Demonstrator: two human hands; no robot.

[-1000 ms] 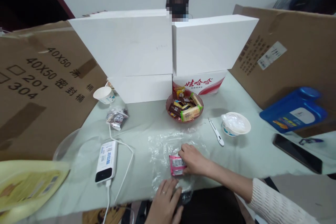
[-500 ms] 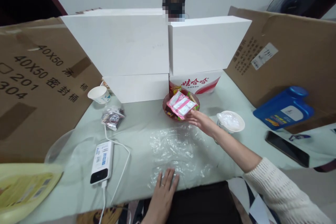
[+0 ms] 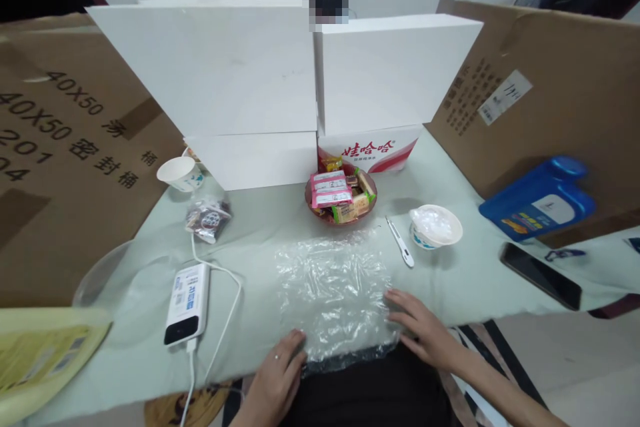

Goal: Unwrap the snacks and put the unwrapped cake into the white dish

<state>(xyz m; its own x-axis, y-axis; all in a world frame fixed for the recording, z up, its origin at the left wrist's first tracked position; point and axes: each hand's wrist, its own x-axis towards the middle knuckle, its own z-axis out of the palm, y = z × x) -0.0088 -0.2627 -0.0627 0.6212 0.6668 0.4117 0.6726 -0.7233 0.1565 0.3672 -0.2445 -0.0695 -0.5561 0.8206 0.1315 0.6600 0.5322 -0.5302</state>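
A crinkled clear plastic sheet (image 3: 335, 287) lies on the table in front of me, its near edge at the table's edge. My left hand (image 3: 280, 373) is at the sheet's near left corner, fingers drawn together on the plastic. At the right edge, my right hand (image 3: 420, 327) rests with fingers spread, touching the sheet. Beyond the sheet stands a reddish bowl (image 3: 320, 215) of wrapped snacks. A pink-and-white snack packet (image 3: 331, 188) lies on top of them. A white utility knife (image 3: 400, 243) lies right of the bowl.
A paper bowl (image 3: 435, 227) holding clear plastic stands right, near a blue bottle (image 3: 540, 200) and a phone (image 3: 543, 275). Left are a power bank (image 3: 187, 303) with cables, a snack bag (image 3: 209, 219) and a paper cup (image 3: 181, 175). White boxes (image 3: 210, 73) and cardboard enclose the table.
My right hand has left the pink packet in the bowl and come back to the sheet's right edge. The utility knife is now uncovered. My left hand has shifted slightly left, fingers drawn in.
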